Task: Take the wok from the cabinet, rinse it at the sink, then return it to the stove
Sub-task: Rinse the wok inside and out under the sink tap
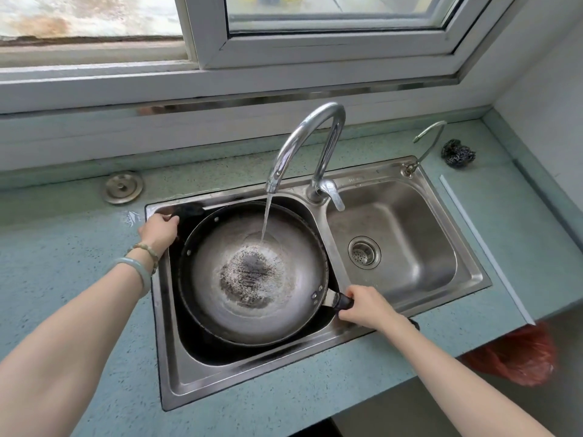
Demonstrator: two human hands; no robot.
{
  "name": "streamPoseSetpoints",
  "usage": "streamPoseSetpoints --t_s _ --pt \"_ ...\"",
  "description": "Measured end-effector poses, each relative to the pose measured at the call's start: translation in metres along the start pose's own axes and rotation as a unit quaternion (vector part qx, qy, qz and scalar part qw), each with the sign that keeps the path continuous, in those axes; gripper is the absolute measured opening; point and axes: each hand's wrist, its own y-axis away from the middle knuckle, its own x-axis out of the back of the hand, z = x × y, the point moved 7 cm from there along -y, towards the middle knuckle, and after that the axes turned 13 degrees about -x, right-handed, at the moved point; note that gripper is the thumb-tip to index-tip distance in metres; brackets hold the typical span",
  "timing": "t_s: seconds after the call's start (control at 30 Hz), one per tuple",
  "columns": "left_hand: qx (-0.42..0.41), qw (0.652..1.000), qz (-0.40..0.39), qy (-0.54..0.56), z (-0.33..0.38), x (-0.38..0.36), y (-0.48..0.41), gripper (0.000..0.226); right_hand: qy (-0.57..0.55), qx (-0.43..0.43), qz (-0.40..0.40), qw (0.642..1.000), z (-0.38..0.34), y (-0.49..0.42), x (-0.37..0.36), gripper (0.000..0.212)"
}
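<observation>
A large dark metal wok [293, 288] sits in the left basin of the steel double sink [176, 386]. Water runs from the chrome tap [303, 137] into the wok and froths at its bottom. My right hand [367, 305] grips the wok's black long handle at its near right. At the wok's far left edge, my left hand [159, 230] holds the small dark side handle.
The right basin [419, 234] holds only its drain strainer. A small second tap [426, 143] and a dark steel scourer [457, 152] stand at the far right. A round metal lid [122, 187] lies on the green counter at left. A red bag [517, 357] hangs below the counter.
</observation>
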Motion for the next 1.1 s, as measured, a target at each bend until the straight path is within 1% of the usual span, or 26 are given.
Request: streamPoseSetpoints --t_s 0.13,0.2,0.33,0.43,0.53,0.6,0.67,0.73,0.87,0.93,1.0,1.03,1.1 --pt "0.006 0.998 -0.004 0.056 -0.006 0.006 0.009 0.032 0.04 0.002 0.0 0.999 -0.003 0.004 0.029 0.021" --pt "0.006 0.997 -0.003 0.08 -0.008 0.01 0.015 0.031 0.059 0.01 0.009 0.998 -0.008 0.007 0.046 0.024" --pt "0.011 0.996 0.001 0.093 -0.016 0.025 0.026 0.027 0.123 0.037 0.048 0.991 -0.024 0.016 0.08 0.031" --pt "0.018 0.989 -0.006 0.144 -0.028 0.031 0.026 0.032 0.159 0.058 0.08 0.982 -0.036 0.023 0.097 0.031" --pt "0.034 0.983 -0.008 0.182 -0.043 0.034 0.028 0.026 0.182 0.076 0.118 0.973 -0.043 0.031 0.103 0.029" --pt "0.035 0.979 0.001 0.201 -0.043 0.038 0.035 0.027 0.187 0.086 0.15 0.967 -0.042 0.035 0.101 0.029" --pt "0.032 0.971 0.015 0.235 -0.039 0.041 0.041 0.031 0.178 0.097 0.184 0.962 -0.037 0.038 0.095 0.031" --pt "0.018 0.97 0.023 0.241 -0.034 0.044 0.046 0.031 0.158 0.102 0.201 0.961 -0.029 0.037 0.086 0.034" --pt "-0.047 0.972 0.037 0.226 -0.021 0.052 0.048 0.035 0.103 0.083 0.187 0.974 -0.01 0.026 0.062 0.04" --pt "-0.089 0.973 0.049 0.207 -0.009 0.06 0.052 0.037 0.07 0.072 0.155 0.983 -0.002 0.019 0.048 0.04" --pt "-0.113 0.973 0.064 0.19 0.005 0.069 0.055 0.035 0.034 0.062 0.118 0.99 0.004 0.015 0.036 0.04" --pt "-0.119 0.973 0.068 0.185 0.008 0.071 0.054 0.038 0.021 0.059 0.1 0.993 0.007 0.013 0.031 0.039" --pt "-0.121 0.975 0.07 0.172 0.012 0.076 0.05 0.053 0.0 0.057 0.068 0.996 0.01 0.01 0.026 0.04"
